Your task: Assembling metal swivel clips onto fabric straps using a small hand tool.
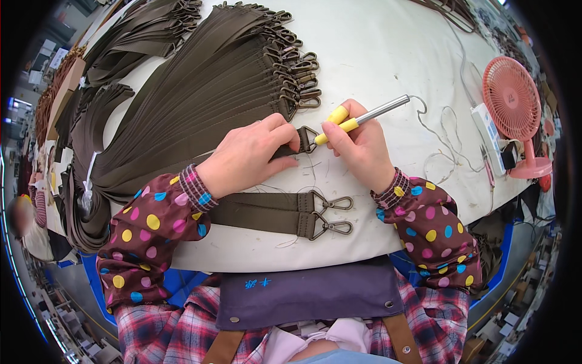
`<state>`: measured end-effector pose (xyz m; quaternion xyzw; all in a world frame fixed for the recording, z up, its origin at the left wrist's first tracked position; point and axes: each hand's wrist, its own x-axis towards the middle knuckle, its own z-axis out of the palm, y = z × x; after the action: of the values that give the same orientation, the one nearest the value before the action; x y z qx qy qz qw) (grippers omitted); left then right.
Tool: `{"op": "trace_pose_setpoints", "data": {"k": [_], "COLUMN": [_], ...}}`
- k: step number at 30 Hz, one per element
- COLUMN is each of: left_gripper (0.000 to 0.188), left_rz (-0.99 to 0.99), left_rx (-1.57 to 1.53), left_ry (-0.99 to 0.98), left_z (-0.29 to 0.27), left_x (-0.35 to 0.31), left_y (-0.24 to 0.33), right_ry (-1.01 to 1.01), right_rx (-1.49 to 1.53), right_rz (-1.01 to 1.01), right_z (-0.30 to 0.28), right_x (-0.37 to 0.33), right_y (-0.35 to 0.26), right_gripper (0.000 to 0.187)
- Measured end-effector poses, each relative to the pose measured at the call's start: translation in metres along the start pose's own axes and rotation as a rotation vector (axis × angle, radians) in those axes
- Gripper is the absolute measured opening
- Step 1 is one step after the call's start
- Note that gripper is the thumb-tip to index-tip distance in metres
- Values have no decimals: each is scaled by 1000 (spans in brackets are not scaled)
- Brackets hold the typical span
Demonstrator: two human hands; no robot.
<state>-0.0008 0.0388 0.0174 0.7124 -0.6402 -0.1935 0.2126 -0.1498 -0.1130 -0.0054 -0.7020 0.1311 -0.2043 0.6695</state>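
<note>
My left hand (251, 148) is closed on the end of a dark olive webbing strap (276, 154), just behind its metal ring (308, 139). In my right hand (364, 148) is a corded pen-shaped tool (381, 111) with a yellow grip and a metal barrel. Its tip meets or nearly meets the ring; exact contact is unclear. A yellow cover sits on a finger of that hand. Nearer me lie two strap ends (267, 213) with metal snap hooks (332, 227), partly under my left forearm. Loose threads are scattered around them.
A large fanned bundle of straps (194, 79) with hooks fills the left of the white table (370, 36). More straps (139, 36) lie behind it. At right stand a pink fan (512, 97) and a white power strip (488, 136); the tool's thin cord (451, 151) loops nearby.
</note>
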Motion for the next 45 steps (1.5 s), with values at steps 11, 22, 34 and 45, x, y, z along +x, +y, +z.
{"op": "trace_pose_setpoints", "data": {"k": [11,22,34,45], "left_gripper": [15,15,16,24], "left_rz": [-223,-331,-121,-39], "left_rx": [-438,-526,-313,-156], "left_ry": [98,112,135,163], "left_z": [-1,-1,10,6], "left_x": [-2,-4,-6,-9], "left_y": [-6,-9,-12,-2], "right_ry": [-43,-34,-46,-49], "right_rx": [-150,-39,-54,-53], "right_rz": [-65,46,40,25], "right_z": [2,1,0,0], "right_x": [9,10,9,8], "right_y": [5,3,4,5], "right_gripper": [18,20,19,19]}}
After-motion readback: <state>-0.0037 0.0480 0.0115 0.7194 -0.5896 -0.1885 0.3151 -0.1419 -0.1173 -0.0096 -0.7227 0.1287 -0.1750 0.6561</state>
